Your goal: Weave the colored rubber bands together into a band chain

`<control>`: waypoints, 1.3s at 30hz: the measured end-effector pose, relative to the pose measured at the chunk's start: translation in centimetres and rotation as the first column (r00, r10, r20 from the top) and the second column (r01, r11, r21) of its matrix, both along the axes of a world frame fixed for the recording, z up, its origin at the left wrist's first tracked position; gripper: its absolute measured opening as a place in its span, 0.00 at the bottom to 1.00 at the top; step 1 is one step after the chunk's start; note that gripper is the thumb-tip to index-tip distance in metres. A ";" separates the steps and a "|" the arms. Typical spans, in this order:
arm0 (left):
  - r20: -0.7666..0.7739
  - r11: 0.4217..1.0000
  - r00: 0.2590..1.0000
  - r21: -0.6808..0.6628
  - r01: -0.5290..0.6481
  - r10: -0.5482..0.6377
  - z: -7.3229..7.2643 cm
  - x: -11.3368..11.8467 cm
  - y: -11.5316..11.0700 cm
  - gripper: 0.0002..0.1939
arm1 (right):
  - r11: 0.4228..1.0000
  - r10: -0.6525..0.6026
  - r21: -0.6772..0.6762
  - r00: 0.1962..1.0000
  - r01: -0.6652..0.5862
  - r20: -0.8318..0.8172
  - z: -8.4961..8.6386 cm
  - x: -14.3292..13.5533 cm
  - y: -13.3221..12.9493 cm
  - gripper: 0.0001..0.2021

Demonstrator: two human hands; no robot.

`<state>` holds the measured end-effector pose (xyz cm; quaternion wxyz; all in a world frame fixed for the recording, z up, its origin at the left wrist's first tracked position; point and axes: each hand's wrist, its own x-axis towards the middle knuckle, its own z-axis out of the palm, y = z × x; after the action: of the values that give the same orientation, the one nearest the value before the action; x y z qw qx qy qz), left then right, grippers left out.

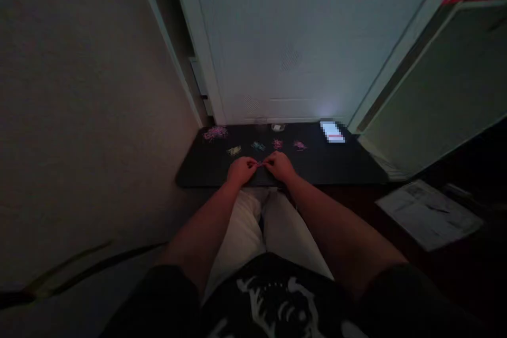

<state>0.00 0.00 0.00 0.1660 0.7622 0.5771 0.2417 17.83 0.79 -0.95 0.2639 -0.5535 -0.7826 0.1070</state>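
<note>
Close together over the front part of a black tabletop [336,169], both my hands have their fingers pinched. A small purplish piece [260,164] spans the gap between my left hand [241,170] and my right hand [280,167], its ends at the fingertips of each. Its exact kind is too small and dim to make out. Just beyond the hands lie small heaps of thin bits: a yellowish heap [233,151], a teal heap [258,146], a pink heap [278,144] and another pink heap [300,145]. A larger pink-purple pile [215,133] is at the back left.
A small round container [278,127] and a bright, pixelated screen [332,131] stand along the table's back edge, against a pale door [289,37]. A wall [99,90] rises at the left. Printed paper [430,214] lies low at the right.
</note>
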 end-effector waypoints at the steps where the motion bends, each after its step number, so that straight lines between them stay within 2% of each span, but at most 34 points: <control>1: 0.010 1.000 1.000 0.004 -0.002 0.002 0.0 -0.3 -0.2 0.11 | 1.000 -0.008 0.003 1.000 0.008 -0.004 -0.1 -0.3 -0.1 0.08; 10: 0.131 0.999 0.991 0.013 -0.034 0.032 0.5 -1.0 -1.0 0.10 | 0.998 -0.063 0.023 0.994 0.065 -0.092 -0.4 -0.7 -0.4 0.08; 17: 0.204 0.998 0.978 0.045 -0.053 0.043 -0.3 -1.3 -0.7 0.11 | 0.996 -0.060 0.050 0.988 0.068 -0.145 -0.7 -0.7 -0.5 0.08; 26: 0.295 0.995 0.951 0.020 -0.099 0.088 -0.4 -1.6 -0.4 0.16 | 0.996 -0.050 0.065 0.976 0.065 -0.210 -0.8 -0.4 -0.5 0.14; 39: 0.308 0.999 0.951 0.025 -0.020 0.011 -0.7 -1.5 -0.3 0.09 | 0.995 -0.074 0.044 0.946 0.092 -0.314 -0.8 -0.1 -0.9 0.19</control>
<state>-1.51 -0.27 -0.70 0.2415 0.7129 0.5469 0.3666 17.73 -0.06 -1.75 0.4045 -0.5541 -0.7099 0.1594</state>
